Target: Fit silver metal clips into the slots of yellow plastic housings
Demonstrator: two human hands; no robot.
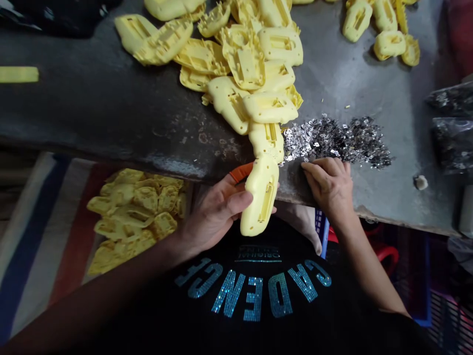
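Observation:
My left hand (216, 212) is wrapped round a yellow plastic housing shell (260, 197) held at the near edge of the grey metal table (111, 108); an orange piece (241, 171) shows behind its fingers. My right hand (330, 183) rests on the table edge with fingers curled, fingertips touching the near side of a heap of small shiny metal parts (336, 139). Whether it has pinched a part I cannot make out. A large pile of the same yellow shells (251, 69) lies just beyond the held one.
More yellow shells (384, 29) lie at the far right of the table. A box of yellow shells (135, 217) sits on the floor at the left. Dark bags of metal parts (453, 123) lie at the right edge. A blue crate (322, 228) stands under the table.

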